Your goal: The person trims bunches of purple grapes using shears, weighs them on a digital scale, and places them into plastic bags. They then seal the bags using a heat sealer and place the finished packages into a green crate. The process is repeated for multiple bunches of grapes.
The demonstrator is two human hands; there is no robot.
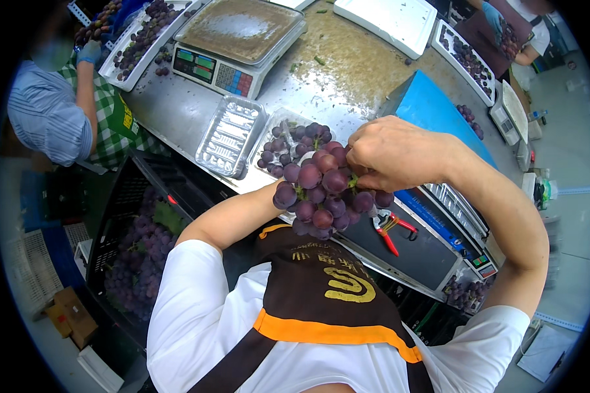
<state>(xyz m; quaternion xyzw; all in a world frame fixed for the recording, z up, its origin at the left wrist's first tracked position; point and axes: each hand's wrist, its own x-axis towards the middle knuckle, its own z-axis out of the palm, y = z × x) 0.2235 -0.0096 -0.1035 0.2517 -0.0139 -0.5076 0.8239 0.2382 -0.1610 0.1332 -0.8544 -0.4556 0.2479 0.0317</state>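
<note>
A bunch of reddish-purple grapes [318, 190] is held up in front of my apron. At its upper right side my right hand [390, 152] is closed, thumb and fingers pinched among the grapes by the green stems. My left forearm [239, 213] runs behind the bunch, which hides my left hand and its fingers. Just beyond the bunch, a clear plastic tray [254, 159] holds loose grapes. Beside it on the left lies a second, empty clear tray [231, 134]. Red-handled pruning shears [392, 230] rest on a dark surface below my right hand.
A weighing scale [206, 68] stands at the far left of the metal table [183, 111]. White trays of grapes [130, 77] lie at the table's far sides. A blue panel [432, 108] stands right. Left, a black crate [144, 171] holds grapes. Co-workers [49, 111] work nearby.
</note>
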